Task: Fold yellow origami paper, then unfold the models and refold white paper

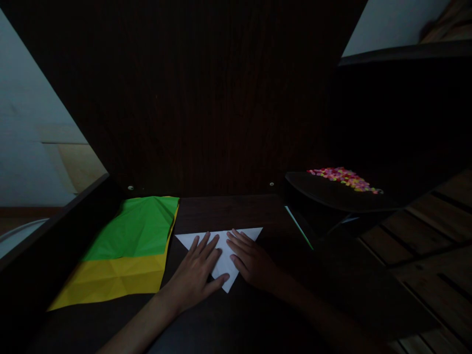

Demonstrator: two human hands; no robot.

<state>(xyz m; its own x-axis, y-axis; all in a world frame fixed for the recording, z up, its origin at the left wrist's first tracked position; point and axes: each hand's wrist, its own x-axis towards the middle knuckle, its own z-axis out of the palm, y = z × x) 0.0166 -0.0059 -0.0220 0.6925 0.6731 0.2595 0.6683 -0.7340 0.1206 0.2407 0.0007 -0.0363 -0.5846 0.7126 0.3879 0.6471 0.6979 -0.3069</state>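
Note:
A white sheet of paper folded into a triangle [225, 265] lies flat on the dark wooden surface [221, 209], its long edge away from me and one corner pointing toward me. My left hand [199, 270] rests on its left part with the fingers spread and the thumb near the lower corner. On the right part lies my right hand [252, 260], fingers stretched out flat over the paper. Neither hand grips anything. Parts of the triangle are covered by the fingers.
To the left, a creased green sheet [140, 228] lies over a creased yellow sheet [118, 278]. A dark upright panel [221, 98] stands behind. Small pink, red and yellow pieces [344, 178] sit on a rounded shelf [317, 191] at right, near a thin pale strip [298, 226].

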